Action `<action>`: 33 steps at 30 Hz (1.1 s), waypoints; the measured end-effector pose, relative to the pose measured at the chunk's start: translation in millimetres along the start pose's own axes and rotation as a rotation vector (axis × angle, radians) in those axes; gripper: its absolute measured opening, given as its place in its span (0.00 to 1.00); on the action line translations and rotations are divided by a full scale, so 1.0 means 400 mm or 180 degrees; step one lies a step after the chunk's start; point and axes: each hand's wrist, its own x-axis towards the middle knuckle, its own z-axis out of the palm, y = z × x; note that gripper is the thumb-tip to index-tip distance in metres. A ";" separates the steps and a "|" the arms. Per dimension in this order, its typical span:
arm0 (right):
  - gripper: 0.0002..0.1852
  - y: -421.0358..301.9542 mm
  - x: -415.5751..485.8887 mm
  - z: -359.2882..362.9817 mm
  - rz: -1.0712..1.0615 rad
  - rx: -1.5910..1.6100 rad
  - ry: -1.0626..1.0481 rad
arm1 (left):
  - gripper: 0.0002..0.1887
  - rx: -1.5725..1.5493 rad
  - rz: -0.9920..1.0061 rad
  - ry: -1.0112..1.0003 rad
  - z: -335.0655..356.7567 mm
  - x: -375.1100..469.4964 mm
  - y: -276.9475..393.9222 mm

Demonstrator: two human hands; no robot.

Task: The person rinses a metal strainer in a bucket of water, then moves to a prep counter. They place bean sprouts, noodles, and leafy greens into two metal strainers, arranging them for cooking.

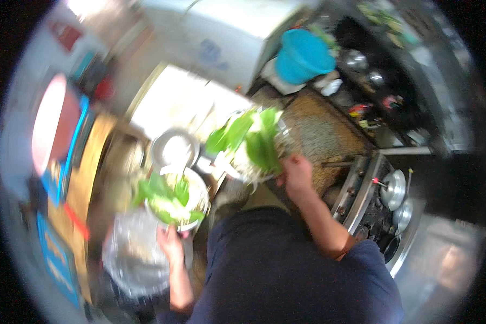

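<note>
My left hand (171,243) grips the near rim of a round bowl (204,210) that holds leafy greens (166,196) and thin pale strands, perhaps sprouts or noodles. My right hand (297,176) is shut on the right edge of a second round vessel (243,176), raised ahead of my body. Broad green leaves (261,139) lie in it over similar pale strands, some hanging past its rim. The two vessels are apart. A round metal pan or bowl (156,150) is just beyond the left one. The picture is blurred by motion.
A bin lined with clear plastic (133,259) stands below my left hand. Left of it is a wooden surface (81,178) with a red-handled thing (77,222). A blue bucket (303,56) stands at the back right. At right is a stove (360,233) with metal lids (393,190).
</note>
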 end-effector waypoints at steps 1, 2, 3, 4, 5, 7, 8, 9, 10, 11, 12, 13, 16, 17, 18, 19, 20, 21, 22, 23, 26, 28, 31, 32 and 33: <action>0.08 -0.009 -0.015 -0.007 -0.0032 -0.0141 -0.0040 | 0.13 0.0069 0.0071 -0.0078 0.000 -0.005 0.012; 0.07 0.002 -0.017 -0.024 -0.0173 -0.0080 -0.0118 | 0.14 -0.0011 0.0209 -0.0091 0.015 -0.017 0.038; 0.07 0.027 -0.012 -0.043 -0.0272 -0.0031 -0.0221 | 0.15 -0.0072 0.0316 -0.0071 0.026 -0.030 0.055; 0.06 0.041 -0.006 -0.042 -0.0279 0.0213 -0.0203 | 0.15 -0.0132 0.0300 -0.0059 0.026 -0.012 0.061; 0.06 0.052 -0.007 -0.044 -0.0261 0.0429 -0.0230 | 0.16 -0.0196 0.0250 -0.0002 0.021 -0.001 0.057; 0.05 0.030 -0.027 -0.057 -0.0220 0.0580 -0.0309 | 0.16 -0.0211 0.0328 -0.0049 -0.003 -0.015 0.068; 0.05 0.012 -0.042 -0.072 -0.0169 0.0658 -0.0320 | 0.15 -0.0428 0.0244 -0.0059 -0.007 -0.035 0.080; 0.04 0.004 -0.065 -0.082 -0.0171 0.0704 -0.0277 | 0.15 -0.0415 0.0302 -0.0166 -0.009 -0.030 0.076; 0.05 -0.017 -0.092 -0.097 -0.0178 0.0542 -0.0202 | 0.15 -0.0409 0.0357 -0.0268 -0.010 -0.024 0.071; 0.05 -0.023 -0.102 -0.107 -0.0314 0.0536 -0.0085 | 0.15 -0.0407 0.0410 -0.0365 -0.015 -0.018 0.069; 0.06 -0.079 -0.122 -0.105 -0.0226 0.0376 -0.0015 | 0.15 -0.0539 0.0249 -0.0274 -0.005 -0.068 0.139; 0.07 -0.120 -0.161 -0.103 -0.0183 0.0154 0.0188 | 0.16 -0.0369 0.0486 -0.0428 -0.016 -0.052 0.144; 0.06 -0.137 -0.236 -0.174 -0.1081 0.0274 0.0125 | 0.14 -0.0139 0.0123 -0.0751 0.012 -0.101 0.295; 0.05 -0.180 -0.265 -0.154 -0.0883 0.0216 0.0243 | 0.13 -0.0047 0.0487 -0.0868 -0.021 -0.026 0.239; 0.04 -0.195 -0.268 -0.153 -0.1277 0.0403 0.0234 | 0.12 -0.0315 0.0300 -0.1015 -0.010 -0.009 0.246; 0.04 -0.202 -0.288 -0.150 -0.1244 0.0380 0.0401 | 0.13 -0.0420 0.0341 -0.1099 -0.017 -0.002 0.238; 0.05 -0.210 -0.309 -0.134 -0.1252 0.0467 0.0465 | 0.13 -0.0461 0.0347 -0.1181 -0.034 0.012 0.233; 0.05 -0.223 -0.341 -0.117 -0.1273 0.0554 0.0567 | 0.14 -0.0497 0.0352 -0.1304 -0.047 0.034 0.226; 0.05 -0.204 -0.353 -0.114 -0.1320 0.0659 0.0581 | 0.14 -0.0462 0.0426 -0.1420 -0.061 0.057 0.214; 0.05 -0.176 -0.361 -0.118 -0.1366 0.0766 0.0598 | 0.14 -0.0423 0.0499 -0.1538 -0.077 0.083 0.198; 0.05 -0.203 -0.332 -0.138 -0.1199 0.0893 0.0748 | 0.14 -0.0238 0.0636 -0.1685 -0.025 0.109 0.253; 0.03 -0.177 -0.358 -0.123 -0.1122 0.0914 0.1006 | 0.15 -0.0244 0.0714 -0.1807 -0.029 0.140 0.265; 0.04 -0.184 -0.411 -0.101 -0.1212 0.0737 0.1270 | 0.12 -0.0241 0.0764 -0.2010 -0.039 0.194 0.245; 0.06 -0.207 -0.414 -0.078 -0.1309 0.0777 0.1407 | 0.11 -0.0284 0.0741 -0.2044 -0.027 0.214 0.236; 0.06 -0.196 -0.407 -0.083 -0.1390 0.0711 0.1519 | 0.12 -0.0242 0.0691 -0.2127 -0.018 0.215 0.242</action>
